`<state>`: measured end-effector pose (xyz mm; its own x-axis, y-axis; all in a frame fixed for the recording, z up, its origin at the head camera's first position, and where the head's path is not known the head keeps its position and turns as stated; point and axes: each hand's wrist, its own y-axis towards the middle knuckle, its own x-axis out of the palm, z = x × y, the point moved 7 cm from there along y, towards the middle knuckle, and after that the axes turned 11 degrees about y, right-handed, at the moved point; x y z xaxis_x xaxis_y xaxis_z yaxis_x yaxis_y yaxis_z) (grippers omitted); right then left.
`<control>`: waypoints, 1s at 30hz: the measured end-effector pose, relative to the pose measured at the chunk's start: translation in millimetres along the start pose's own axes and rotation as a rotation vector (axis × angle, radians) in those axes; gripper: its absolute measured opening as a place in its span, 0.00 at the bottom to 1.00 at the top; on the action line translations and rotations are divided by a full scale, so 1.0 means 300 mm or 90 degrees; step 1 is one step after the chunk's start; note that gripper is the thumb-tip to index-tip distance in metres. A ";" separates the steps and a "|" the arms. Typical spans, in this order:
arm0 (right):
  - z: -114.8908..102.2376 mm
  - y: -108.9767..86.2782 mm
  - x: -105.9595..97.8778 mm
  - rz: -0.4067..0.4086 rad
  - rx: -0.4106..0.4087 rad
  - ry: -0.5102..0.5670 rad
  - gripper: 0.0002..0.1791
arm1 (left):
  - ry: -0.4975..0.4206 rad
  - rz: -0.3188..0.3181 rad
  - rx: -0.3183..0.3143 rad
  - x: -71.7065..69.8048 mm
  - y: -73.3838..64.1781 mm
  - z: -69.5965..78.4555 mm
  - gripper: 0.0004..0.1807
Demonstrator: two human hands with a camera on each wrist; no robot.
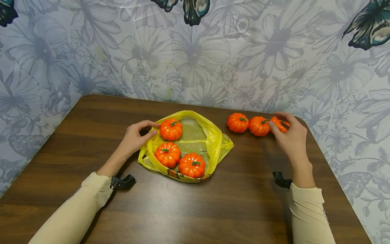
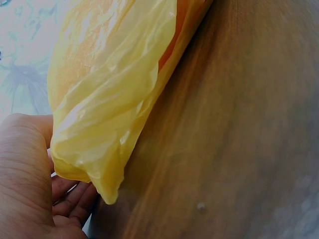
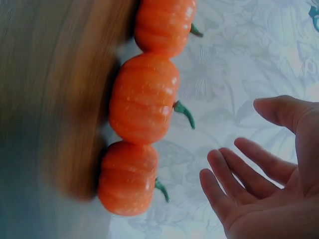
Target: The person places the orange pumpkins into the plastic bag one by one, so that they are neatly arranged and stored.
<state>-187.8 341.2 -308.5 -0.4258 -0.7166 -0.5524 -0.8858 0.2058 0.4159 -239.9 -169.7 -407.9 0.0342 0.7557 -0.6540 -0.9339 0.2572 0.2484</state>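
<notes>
A yellow plastic bag [image 1: 214, 135] lies spread with its mouth facing up, and three small orange pumpkins [image 1: 194, 165] with green stems sit inside it. At the bag's left rim, my left hand [image 1: 134, 137] pinches the plastic between thumb and fingers; the left wrist view shows the folded yellow film [image 2: 107, 114] beside the palm. Three more pumpkins stand in a touching row at the back right: a left one [image 1: 237, 122], a middle one [image 1: 259, 126] and a right one [image 3: 128, 178]. Over the right one hovers my right hand [image 1: 290, 137], fingers spread and apart from it in the right wrist view.
The brown wooden table [image 1: 195, 210] has its back edge close behind the pumpkin row. Beyond it rises a wall [image 1: 195, 67] with pale flower print and dark butterflies. Black straps [image 1: 123, 182] circle both wrists below cream sleeves.
</notes>
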 end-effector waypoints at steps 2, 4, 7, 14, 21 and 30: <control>0.023 0.002 -0.017 0.014 0.019 0.007 0.24 | 0.000 0.000 0.000 0.001 0.001 0.000 0.13; 0.049 0.004 -0.033 0.027 0.040 0.015 0.25 | -0.001 -0.003 0.001 0.001 0.000 0.003 0.13; 0.088 0.007 -0.048 0.038 0.070 0.031 0.28 | 0.000 -0.003 0.000 0.000 0.000 0.006 0.13; 0.158 0.005 -0.058 0.043 0.103 0.021 0.31 | 0.001 -0.006 -0.006 -0.002 0.000 0.009 0.14; 0.249 0.006 -0.041 0.020 0.138 0.005 0.37 | 0.004 -0.007 -0.007 -0.003 -0.001 0.003 0.13; 0.342 0.026 -0.018 -0.038 0.183 0.030 0.46 | 0.005 -0.004 -0.007 -0.001 0.000 0.004 0.13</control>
<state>-211.2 415.1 -376.5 -0.3686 -0.7616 -0.5330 -0.9276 0.3384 0.1580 -239.6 -169.1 -406.9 0.0369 0.7498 -0.6606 -0.9373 0.2552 0.2374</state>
